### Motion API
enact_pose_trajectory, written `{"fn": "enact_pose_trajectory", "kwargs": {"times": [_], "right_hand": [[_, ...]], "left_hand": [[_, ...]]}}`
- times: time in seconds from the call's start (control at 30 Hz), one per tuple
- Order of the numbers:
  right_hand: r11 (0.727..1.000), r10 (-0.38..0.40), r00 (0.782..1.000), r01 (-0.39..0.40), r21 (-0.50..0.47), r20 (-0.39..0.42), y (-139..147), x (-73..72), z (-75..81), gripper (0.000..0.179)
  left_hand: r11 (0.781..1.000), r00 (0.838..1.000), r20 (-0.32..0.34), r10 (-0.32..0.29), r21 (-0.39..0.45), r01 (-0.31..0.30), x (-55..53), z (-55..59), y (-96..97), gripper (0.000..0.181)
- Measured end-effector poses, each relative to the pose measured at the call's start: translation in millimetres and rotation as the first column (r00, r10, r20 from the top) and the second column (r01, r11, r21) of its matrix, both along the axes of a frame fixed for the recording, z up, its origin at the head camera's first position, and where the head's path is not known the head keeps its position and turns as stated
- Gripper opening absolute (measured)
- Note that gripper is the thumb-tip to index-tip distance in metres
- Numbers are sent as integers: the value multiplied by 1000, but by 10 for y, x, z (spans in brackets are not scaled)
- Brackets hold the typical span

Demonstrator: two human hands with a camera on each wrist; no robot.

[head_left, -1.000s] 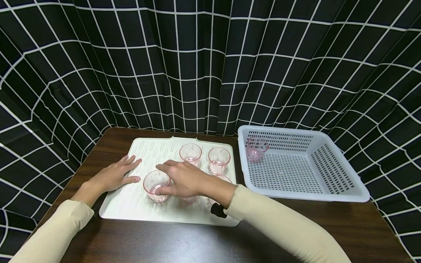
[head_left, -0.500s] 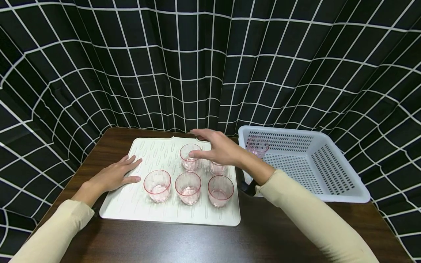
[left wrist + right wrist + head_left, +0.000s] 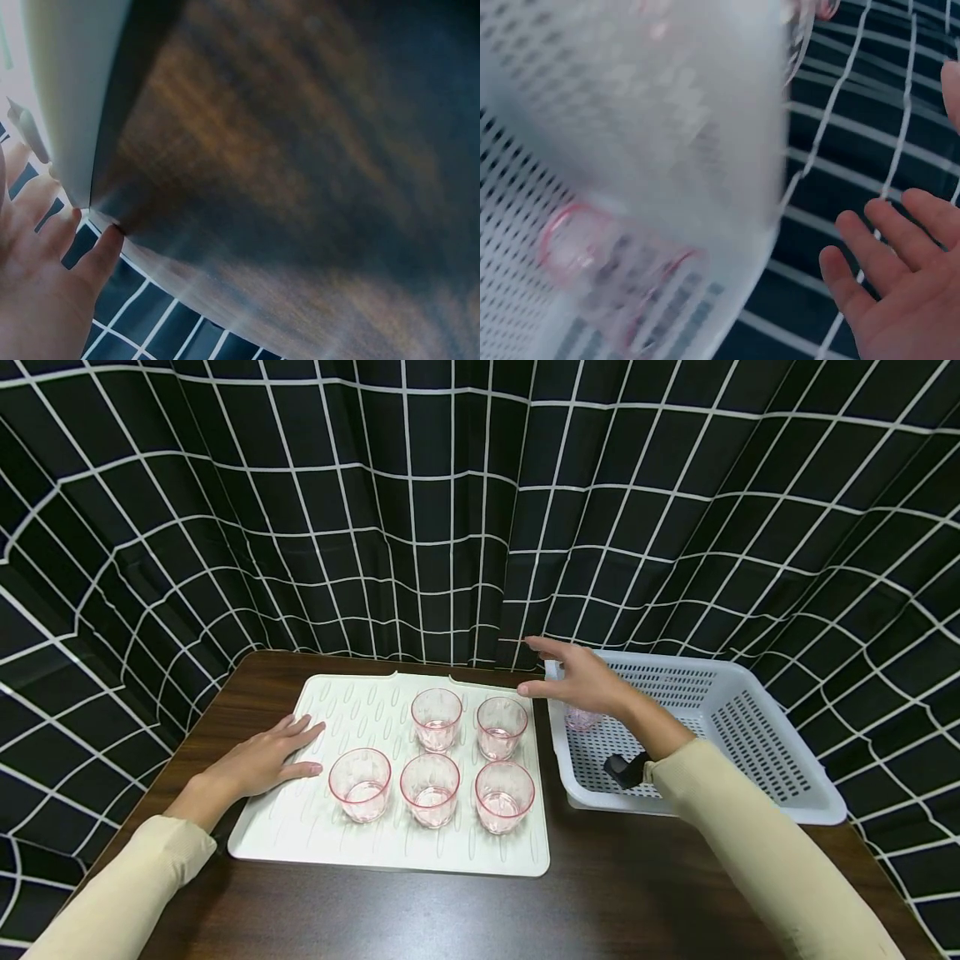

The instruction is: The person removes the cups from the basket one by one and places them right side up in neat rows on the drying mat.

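My left hand (image 3: 258, 762) rests with spread fingers on the left edge of a white drying tray (image 3: 300, 827) with raised oval ridges. Three clear, pink-rimmed glasses stand upright in its front row: a left glass (image 3: 362, 785), a middle glass (image 3: 431, 789) and a right glass (image 3: 504, 797). Behind them are a back-left glass (image 3: 437, 720) and a back-right glass (image 3: 500, 728). Over the near left corner of a pale plastic basket hangs my right hand (image 3: 585, 681), fingers extended, holding nothing. Partly hidden below it, another pink glass (image 3: 581, 718) sits inside; the right wrist view shows this glass (image 3: 615, 262) blurred.
The perforated basket (image 3: 697, 810) stands on the dark wooden table (image 3: 420, 910), right of the tray. A black curtain (image 3: 420, 527) with a white grid surrounds the back and sides. A black wrist device (image 3: 626, 770) sits under the right sleeve.
My right hand has let go of the front-left glass, risen and swept right across the tray to above the basket. The left hand and the glasses stay where they were.
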State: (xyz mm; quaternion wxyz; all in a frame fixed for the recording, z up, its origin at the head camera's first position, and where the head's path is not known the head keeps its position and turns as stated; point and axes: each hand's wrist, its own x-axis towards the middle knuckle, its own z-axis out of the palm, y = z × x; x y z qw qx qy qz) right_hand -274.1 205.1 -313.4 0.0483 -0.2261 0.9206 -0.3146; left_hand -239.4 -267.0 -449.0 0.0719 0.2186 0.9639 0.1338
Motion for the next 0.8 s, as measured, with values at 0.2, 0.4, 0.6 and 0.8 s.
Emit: {"fn": "enact_pose_trajectory", "kwargs": {"times": [0.2, 0.4, 0.6, 0.8], "right_hand": [[992, -100, 994, 96, 77, 49, 300, -93, -158, 86], [977, -173, 982, 160, 143, 80, 522, -140, -289, 88], [973, -185, 976, 166, 160, 111, 648, -154, -357, 87], [959, -205, 969, 170, 227, 137, 748, -154, -418, 85]], "left_hand": [[1000, 1000, -13, -11, 1, 11, -5, 1, 4, 78], [1000, 1000, -21, -15, 1, 15, -4, -2, 7, 79], [1000, 1000, -24, -10, -3, 10, 2, 6, 8, 77], [1000, 1000, -18, -4, 10, 4, -1, 5, 3, 77]]}}
